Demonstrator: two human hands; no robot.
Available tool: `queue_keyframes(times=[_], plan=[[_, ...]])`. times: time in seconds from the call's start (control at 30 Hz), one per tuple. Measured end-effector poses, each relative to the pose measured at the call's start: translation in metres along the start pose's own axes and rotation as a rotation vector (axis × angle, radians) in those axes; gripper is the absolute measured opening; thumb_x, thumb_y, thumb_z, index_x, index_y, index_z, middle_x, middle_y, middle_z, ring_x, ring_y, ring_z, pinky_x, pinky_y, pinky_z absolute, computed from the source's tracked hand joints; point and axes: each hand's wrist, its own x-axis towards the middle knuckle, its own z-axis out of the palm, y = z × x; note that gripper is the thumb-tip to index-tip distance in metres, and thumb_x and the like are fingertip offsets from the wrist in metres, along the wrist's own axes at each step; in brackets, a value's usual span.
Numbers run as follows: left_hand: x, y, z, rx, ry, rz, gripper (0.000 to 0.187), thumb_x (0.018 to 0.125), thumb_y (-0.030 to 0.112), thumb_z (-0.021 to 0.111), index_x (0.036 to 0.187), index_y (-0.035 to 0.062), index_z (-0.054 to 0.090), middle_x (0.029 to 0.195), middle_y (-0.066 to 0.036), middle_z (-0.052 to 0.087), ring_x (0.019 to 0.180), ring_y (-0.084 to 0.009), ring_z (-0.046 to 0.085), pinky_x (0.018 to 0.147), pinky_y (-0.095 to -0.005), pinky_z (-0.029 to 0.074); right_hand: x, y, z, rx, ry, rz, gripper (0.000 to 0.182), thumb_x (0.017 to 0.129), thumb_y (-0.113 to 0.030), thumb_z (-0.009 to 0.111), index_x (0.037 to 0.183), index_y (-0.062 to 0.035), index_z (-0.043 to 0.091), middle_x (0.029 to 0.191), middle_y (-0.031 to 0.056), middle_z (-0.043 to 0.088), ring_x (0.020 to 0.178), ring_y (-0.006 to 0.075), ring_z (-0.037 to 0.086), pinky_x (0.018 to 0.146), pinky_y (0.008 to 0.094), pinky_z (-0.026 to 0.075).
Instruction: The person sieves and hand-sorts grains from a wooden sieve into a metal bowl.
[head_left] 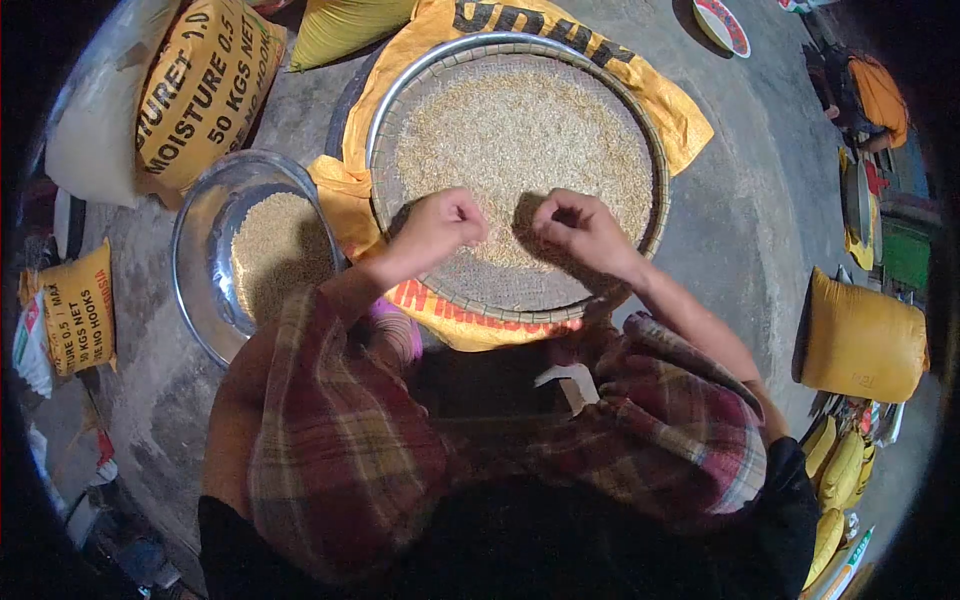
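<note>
A round woven tray with a bound bamboo rim holds a wide layer of pale grain, thinner toward the near side. My left hand is over the tray's near left part, fingers curled in against the thumb. To its right, my right hand is also closed, thumb against the bent fingers, casting a shadow on the grain. Whatever is in either pinch is hidden or too small to name. Under the tray show the rim of a metal basin and a yellow printed sack.
At the left stands a metal basin with more grain. Full yellow sacks stand behind it and at the right. A patterned bowl lies at the back. Another person is at the far right.
</note>
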Motion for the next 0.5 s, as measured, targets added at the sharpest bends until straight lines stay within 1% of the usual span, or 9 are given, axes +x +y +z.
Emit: queue_keyframes(times=[0.03,0.1,0.13,0.2,0.23,0.3,0.4,0.43,0.5], plan=[[-0.003,-0.001,-0.005,-0.27,-0.032,-0.046,0.007,0.076,0.003,0.059,0.081,0.0005,0.055,0.083,-0.009,0.06,0.073,-0.0146,0.059,0.065,-0.0271,0.048,-0.002,-0.006,-0.005,0.325,-0.046,0.271,0.004,0.082,0.001,0.054,0.082,-0.003,0.051,0.083,0.0077,0.059,0.069,0.013,0.058,0.065,0.0255,0.048],[-0.01,0.004,-0.012,-0.634,-0.04,-0.131,0.016,0.074,0.002,0.06,0.087,-0.0002,0.052,0.081,-0.01,0.06,0.071,-0.0155,0.058,0.064,-0.0263,0.048,-0.002,-0.012,-0.004,0.449,0.004,0.323,0.005,0.081,0.001,0.054,0.082,-0.0034,0.05,0.083,0.0087,0.059,0.067,0.0126,0.058,0.064,0.0248,0.048],[-0.011,0.002,-0.013,-0.634,-0.036,-0.131,0.016,0.074,0.002,0.06,0.087,-0.0002,0.052,0.081,-0.01,0.06,0.071,-0.0155,0.058,0.064,-0.0263,0.048,-0.001,-0.013,-0.003,0.573,0.056,0.379,0.007,0.081,0.001,0.054,0.083,-0.0038,0.049,0.083,0.0096,0.059,0.065,0.0121,0.057,0.064,0.024,0.048],[-0.011,0.003,-0.014,-0.297,-0.037,-0.113,0.008,0.076,0.004,0.059,0.08,0.0011,0.052,0.079,-0.01,0.061,0.07,-0.0156,0.059,0.063,-0.0279,0.048,0.003,-0.005,0.0,0.562,0.067,0.384,0.012,0.076,0.006,0.057,0.082,-0.001,0.049,0.077,0.0066,0.057,0.063,0.0104,0.054,0.059,0.0236,0.046],[-0.013,0.008,-0.012,-0.297,-0.036,-0.117,0.008,0.076,0.004,0.059,0.08,0.0011,0.052,0.079,-0.01,0.061,0.07,-0.0156,0.059,0.063,-0.0279,0.048,0.005,0.002,0.002,0.366,0.032,0.258,0.013,0.075,0.005,0.058,0.081,-0.0016,0.049,0.077,0.0052,0.057,0.065,0.0093,0.054,0.06,0.0234,0.045],[-0.015,0.02,-0.007,0.384,0.013,0.048,0.006,0.078,0.006,0.06,0.079,0.0028,0.055,0.076,-0.009,0.059,0.066,-0.0151,0.057,0.061,-0.0292,0.046,0.006,-0.002,0.008,-0.065,-0.011,0.069,0.013,0.073,0.002,0.06,0.081,-0.0027,0.051,0.074,0.0027,0.054,0.069,0.0066,0.051,0.062,0.0231,0.044],[-0.006,0.008,-0.003,0.548,0.017,0.304,0.007,0.075,0.007,0.062,0.075,0.0023,0.056,0.071,-0.01,0.055,0.063,-0.0195,0.056,0.058,-0.0311,0.044,0.011,-0.011,0.019,-0.433,-0.063,-0.205,0.017,0.071,-0.001,0.063,0.087,-0.0012,0.056,0.081,0.0137,0.058,0.074,0.0246,0.059,0.066,0.0321,0.047],[-0.003,0.004,-0.003,0.548,0.017,0.303,0.007,0.075,0.007,0.062,0.075,0.0023,0.056,0.071,-0.01,0.055,0.063,-0.0195,0.056,0.058,-0.0311,0.044,0.013,-0.016,0.023,-0.531,-0.116,-0.242,0.018,0.07,-0.001,0.063,0.087,-0.0014,0.057,0.088,0.0155,0.06,0.079,0.0321,0.058,0.07,0.036,0.048],[0.0,0.001,-0.004,0.581,0.051,0.367,0.01,0.073,0.008,0.064,0.074,0.0021,0.056,0.068,-0.011,0.053,0.062,-0.0233,0.055,0.057,-0.0326,0.043,0.01,-0.013,0.031,-0.582,-0.105,-0.26,0.017,0.07,-0.001,0.063,0.086,-0.0017,0.058,0.088,0.0149,0.059,0.078,0.0318,0.058,0.07,0.0363,0.048]])
